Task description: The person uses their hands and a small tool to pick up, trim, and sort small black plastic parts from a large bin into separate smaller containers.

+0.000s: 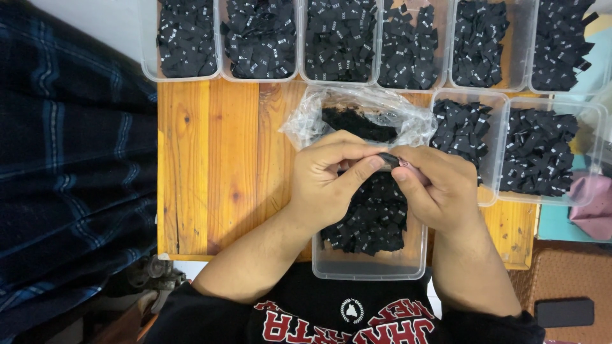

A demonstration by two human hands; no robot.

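Black shirt with a red and white print fills the bottom edge, closest to the viewer. From it two bare forearms reach up over a wooden table.

Left hand and right hand meet at the middle of the view. Together they pinch a small black label; the left thumb and forefinger close on it from one side, and the right fingertips close on it from the other. Both hands are curled narrow around it, so most of the label is hidden.

Directly below the hands sits a clear plastic tub at the near table edge, partly filled with more small black labels. Just behind the hands lies a crumpled clear plastic bag with dark material inside.

Along the far edge runs a row of clear tubs, each heaped with black labels bearing small white marks. Two more such tubs stand to the right of the hands, side by side.

Dark plaid cloth covers the left side beside the table. At the lower right, a dark phone lies on a brown woven surface.
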